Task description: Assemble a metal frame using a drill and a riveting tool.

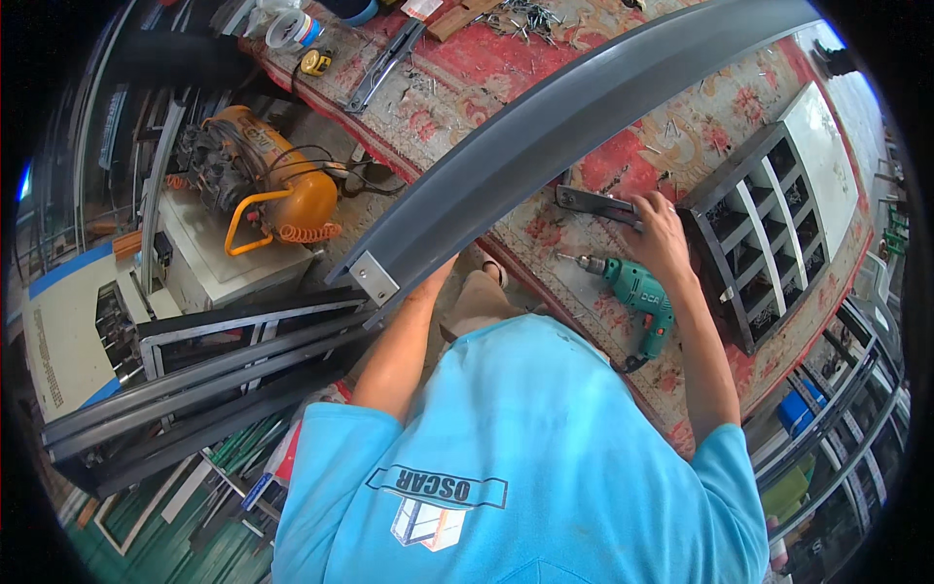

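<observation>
A long dark grey metal profile (525, 146) stretches diagonally across the table, with a small silver plate (374, 277) on its near end. My left hand (444, 274) is under the profile's near part; its fingers are hidden behind it. On the right, my right hand (662, 232) is closed around one end of a flat metal window hinge (595, 203), just above the cloth. Below that hand lies a green power drill (637, 294), its bit pointing left.
A black-framed compartment box (754, 243) stands on the flowered tablecloth (545, 238). At the back are loose screws (525, 19), a metal stay (387, 66) and a yellow tape measure (314, 62). An orange air compressor (282, 185) and stacked frames (224, 370) crowd the left.
</observation>
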Demonstrator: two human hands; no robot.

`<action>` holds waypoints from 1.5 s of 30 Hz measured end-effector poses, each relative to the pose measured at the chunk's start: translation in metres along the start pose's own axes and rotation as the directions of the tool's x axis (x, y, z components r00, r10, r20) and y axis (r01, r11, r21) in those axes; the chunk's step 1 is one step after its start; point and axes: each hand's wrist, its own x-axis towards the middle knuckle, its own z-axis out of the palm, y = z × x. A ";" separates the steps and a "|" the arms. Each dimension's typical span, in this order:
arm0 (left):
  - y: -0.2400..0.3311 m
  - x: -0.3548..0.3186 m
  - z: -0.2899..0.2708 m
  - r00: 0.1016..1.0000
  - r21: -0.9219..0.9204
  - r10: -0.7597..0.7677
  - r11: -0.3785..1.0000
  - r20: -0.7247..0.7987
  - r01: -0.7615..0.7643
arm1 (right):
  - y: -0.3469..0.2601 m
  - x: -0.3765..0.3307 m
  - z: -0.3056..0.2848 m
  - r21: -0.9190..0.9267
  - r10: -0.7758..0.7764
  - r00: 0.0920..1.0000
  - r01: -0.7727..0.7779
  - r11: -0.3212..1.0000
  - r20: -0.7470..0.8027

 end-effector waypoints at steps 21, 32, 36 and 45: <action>0.065 0.036 -0.093 0.825 -0.421 -0.177 0.791 0.537 0.444 | 0.040 -0.154 0.024 0.545 0.567 0.753 -0.645 0.536 0.335; 0.082 0.052 -0.095 0.978 -0.752 -0.002 0.638 0.210 0.163 | 0.033 -0.167 0.042 0.687 0.640 0.740 -0.576 0.443 0.208; 0.077 0.051 -0.078 0.995 -0.844 0.041 0.533 0.087 0.052 | 0.031 -0.167 0.043 0.717 0.633 0.745 -0.559 0.417 0.212; 0.084 0.049 -0.070 0.999 -0.840 -0.023 0.542 0.027 0.035 | 0.038 -0.160 0.035 0.634 0.616 0.685 -0.684 0.361 0.389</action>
